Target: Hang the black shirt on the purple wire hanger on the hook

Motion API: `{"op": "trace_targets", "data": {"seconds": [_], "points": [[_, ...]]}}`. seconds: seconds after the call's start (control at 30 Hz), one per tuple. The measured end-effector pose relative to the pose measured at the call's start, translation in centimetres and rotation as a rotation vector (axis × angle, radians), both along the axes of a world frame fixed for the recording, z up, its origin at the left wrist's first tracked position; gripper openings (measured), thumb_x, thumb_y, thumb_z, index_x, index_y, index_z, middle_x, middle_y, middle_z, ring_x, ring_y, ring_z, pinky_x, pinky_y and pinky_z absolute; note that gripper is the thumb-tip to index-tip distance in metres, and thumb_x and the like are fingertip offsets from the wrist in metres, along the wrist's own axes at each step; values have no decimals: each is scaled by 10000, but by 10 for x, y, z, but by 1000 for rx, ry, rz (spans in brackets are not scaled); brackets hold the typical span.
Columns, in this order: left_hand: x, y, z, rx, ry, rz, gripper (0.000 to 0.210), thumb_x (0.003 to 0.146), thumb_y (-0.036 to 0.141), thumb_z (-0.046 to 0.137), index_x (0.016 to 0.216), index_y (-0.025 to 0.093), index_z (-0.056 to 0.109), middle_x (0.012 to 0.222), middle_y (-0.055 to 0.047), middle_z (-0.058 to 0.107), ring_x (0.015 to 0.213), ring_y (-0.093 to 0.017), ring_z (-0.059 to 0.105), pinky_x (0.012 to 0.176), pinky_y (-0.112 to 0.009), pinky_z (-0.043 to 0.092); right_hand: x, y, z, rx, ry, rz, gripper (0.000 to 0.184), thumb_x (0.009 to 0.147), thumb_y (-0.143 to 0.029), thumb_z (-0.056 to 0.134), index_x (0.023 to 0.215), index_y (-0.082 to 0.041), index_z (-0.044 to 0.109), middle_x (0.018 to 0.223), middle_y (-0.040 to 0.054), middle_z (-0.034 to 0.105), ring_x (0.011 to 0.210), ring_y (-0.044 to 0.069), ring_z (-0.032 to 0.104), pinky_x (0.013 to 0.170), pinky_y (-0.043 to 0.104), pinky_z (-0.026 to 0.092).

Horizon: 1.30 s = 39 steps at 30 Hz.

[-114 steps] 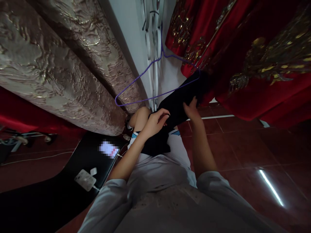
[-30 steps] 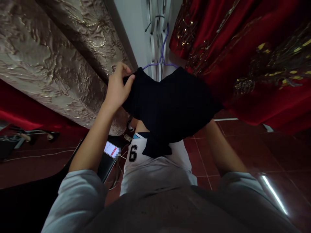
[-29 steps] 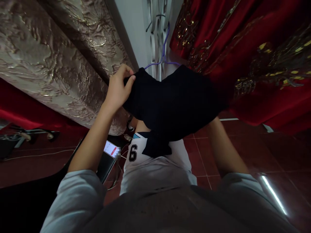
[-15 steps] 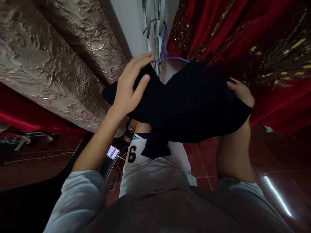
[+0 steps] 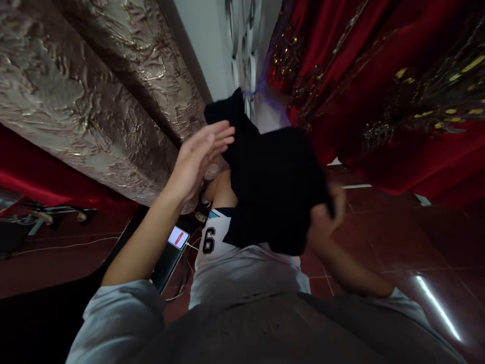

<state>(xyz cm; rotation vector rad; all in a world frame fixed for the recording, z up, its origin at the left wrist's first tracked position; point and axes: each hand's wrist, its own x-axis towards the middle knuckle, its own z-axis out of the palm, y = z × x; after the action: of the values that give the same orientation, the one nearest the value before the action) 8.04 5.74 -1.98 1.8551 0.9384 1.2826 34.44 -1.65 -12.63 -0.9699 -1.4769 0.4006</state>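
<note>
A black garment (image 5: 276, 177), maybe a top, hangs over my lap from a purple hanger (image 5: 267, 93), which is smeared by motion. Most of its shape is lost in folds and darkness. My left hand (image 5: 202, 151) is at the garment's left side, fingers stretched out and together, palm turned toward the cloth; whether it touches is unclear. At the lower right edge, my right hand (image 5: 328, 212) pinches the cloth between thumb and fingers, somewhat blurred.
A beige embossed curtain (image 5: 113, 101) hangs on the left, red sequinned fabric (image 5: 333, 91) on the right. White scrollwork (image 5: 242, 45) stands ahead. A phone (image 5: 178, 236) with a cable lies on a dark surface at my left. The floor (image 5: 379, 237) is red tile.
My right hand has moved left and down, drawing the garment's right side inward. The left hand has shifted slightly down, off its earlier place on the cloth. The hanger has moved.
</note>
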Motion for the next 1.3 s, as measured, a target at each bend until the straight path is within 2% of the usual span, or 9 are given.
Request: {"op": "trace_targets", "data": {"seconds": [0.13, 0.23, 0.33, 0.43, 0.53, 0.7, 0.87, 1.0, 1.3], "points": [[9, -15, -2, -463, -216, -213, 332, 1018, 421, 544, 1227, 190, 658, 1088, -129, 751, 855, -196, 741, 753, -347, 620, -59, -22, -8, 252, -406, 531, 377, 794, -512, 762, 1056, -265, 649, 860, 29, 670, 726, 200, 645, 611, 337, 528], [-4, -31, -4, -735, -215, -269, 291, 932, 310, 663, 1198, 195, 647, 792, -30, 678, 421, -53, 412, 411, -204, 391, -63, -6, -1, 206, -503, 759, 479, 836, -555, 756, 1161, -221, 645, 1058, 81, 707, 900, 202, 690, 747, 322, 577], [-33, -44, 4, -853, 69, -380, 317, 941, 337, 662, 1236, 223, 637, 685, 12, 590, 407, -49, 304, 361, -186, 251, -43, 24, 1, 144, -367, 542, 377, 918, -446, 708, 1240, -264, 637, 1169, 87, 687, 1111, 226, 667, 977, 382, 550], [-64, -47, 19, -804, 405, -537, 324, 965, 380, 637, 1259, 248, 670, 688, -13, 604, 541, -119, 524, 479, -218, 447, -24, 57, -3, 23, -339, 186, 663, 878, -468, 745, 1468, -284, 504, 1506, 144, 507, 1450, 319, 442, 1199, 546, 375], [-91, -37, 28, -691, 590, -627, 293, 981, 400, 606, 1211, 274, 738, 688, -35, 623, 612, -160, 593, 567, -263, 514, -16, 79, -5, -148, -368, 294, 669, 886, -552, 704, 1471, -282, 521, 1599, 127, 428, 1501, 327, 375, 1224, 558, 330], [-107, -4, 6, -192, 502, -159, 227, 977, 427, 621, 1038, 258, 760, 712, -31, 655, 648, -167, 626, 619, -291, 525, -15, 89, 15, -545, -257, 695, 477, 954, -590, 571, 726, -181, 664, 709, 6, 625, 669, 135, 567, 651, 279, 479], [-89, 6, -18, 461, 268, 465, 249, 993, 385, 604, 1167, 240, 706, 1096, -77, 714, 1044, -236, 673, 931, -417, 545, -4, 117, 72, -467, 215, 356, 307, 820, -450, 795, 769, -155, 729, 655, -23, 640, 580, 78, 529, 532, 214, 380], [-71, -7, -30, 816, 272, 568, 238, 1007, 261, 541, 1179, 268, 706, 1026, -48, 729, 929, -210, 680, 866, -392, 532, 11, 142, 109, -324, 348, 229, 234, 902, -258, 729, 710, -128, 700, 630, -12, 644, 572, 59, 544, 555, 221, 382], [-32, -20, -86, 129, 811, 284, 477, 1046, 418, 484, 1481, 237, 558, 1058, -108, 759, 835, -259, 716, 790, -380, 543, 59, 118, 45, -286, 497, -36, 229, 847, -430, 734, 846, -207, 683, 859, 93, 722, 821, 200, 666, 796, 365, 514]]}}
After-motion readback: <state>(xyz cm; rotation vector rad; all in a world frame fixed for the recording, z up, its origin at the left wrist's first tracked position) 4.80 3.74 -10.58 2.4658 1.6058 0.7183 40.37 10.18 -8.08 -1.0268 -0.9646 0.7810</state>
